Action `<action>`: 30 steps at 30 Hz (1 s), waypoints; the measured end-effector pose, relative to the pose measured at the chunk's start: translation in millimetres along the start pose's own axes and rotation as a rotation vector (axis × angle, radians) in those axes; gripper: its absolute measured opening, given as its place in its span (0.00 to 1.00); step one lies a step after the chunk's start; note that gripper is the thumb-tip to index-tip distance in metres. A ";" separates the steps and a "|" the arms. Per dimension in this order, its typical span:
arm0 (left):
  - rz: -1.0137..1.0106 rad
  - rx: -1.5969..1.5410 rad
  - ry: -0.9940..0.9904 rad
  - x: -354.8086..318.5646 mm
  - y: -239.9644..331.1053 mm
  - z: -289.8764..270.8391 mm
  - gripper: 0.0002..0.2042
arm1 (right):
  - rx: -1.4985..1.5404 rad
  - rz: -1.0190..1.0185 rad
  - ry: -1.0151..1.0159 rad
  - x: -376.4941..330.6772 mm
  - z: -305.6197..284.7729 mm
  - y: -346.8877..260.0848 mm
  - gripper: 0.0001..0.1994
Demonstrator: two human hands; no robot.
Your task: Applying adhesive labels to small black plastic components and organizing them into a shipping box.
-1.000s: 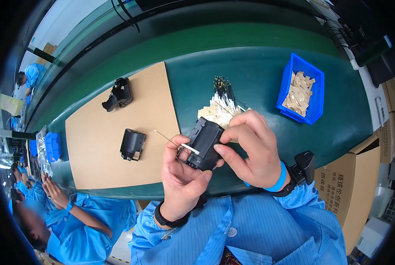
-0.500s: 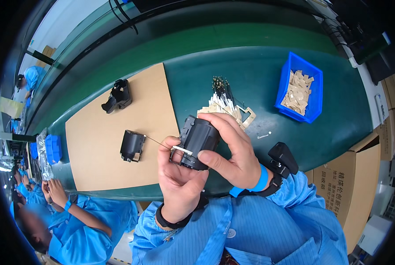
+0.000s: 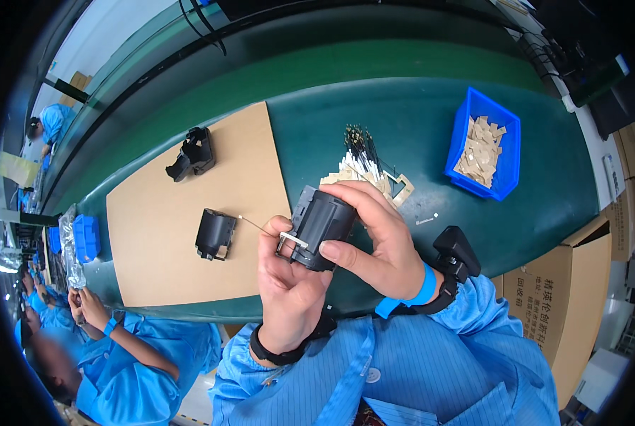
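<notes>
Your right hand has gone from pinching the black case to wrapping it, fingers part-spread; your left hand curls around its lower end beside a white strip, likely steadying it above the desk.

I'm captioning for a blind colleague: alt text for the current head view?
A person's left hand and right hand hold a black housing above a green table, a wired white strip by the left fingers. Nearby: two black parts on a brown sheet, pale wired strips, and a blue bin of tan pieces.
</notes>
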State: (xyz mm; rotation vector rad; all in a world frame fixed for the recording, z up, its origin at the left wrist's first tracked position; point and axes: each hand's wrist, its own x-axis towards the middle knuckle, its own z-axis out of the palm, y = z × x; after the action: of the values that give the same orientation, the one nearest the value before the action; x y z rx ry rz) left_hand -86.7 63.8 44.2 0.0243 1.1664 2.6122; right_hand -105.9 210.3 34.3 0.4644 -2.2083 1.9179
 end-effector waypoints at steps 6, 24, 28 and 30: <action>-0.061 -0.126 0.028 -0.8 7.6 6.9 0.30 | -0.079 -0.099 -0.148 5.9 -11.6 -4.6 0.24; -0.139 -0.181 -0.002 0.4 10.5 1.4 0.30 | -0.059 -0.038 -0.086 7.5 -8.9 -4.4 0.24; -0.209 -0.202 0.020 1.7 14.8 -1.5 0.30 | 0.173 0.069 -0.140 9.8 -15.7 3.2 0.25; -0.168 -0.167 0.029 2.9 11.9 2.3 0.30 | 0.172 0.104 -0.116 9.7 -14.8 3.1 0.26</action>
State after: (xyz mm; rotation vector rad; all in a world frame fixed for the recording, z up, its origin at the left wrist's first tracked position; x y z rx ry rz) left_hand -92.1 58.6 54.2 -0.1393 0.9129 2.5576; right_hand -117.1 224.1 37.0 0.5076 -2.1866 2.2000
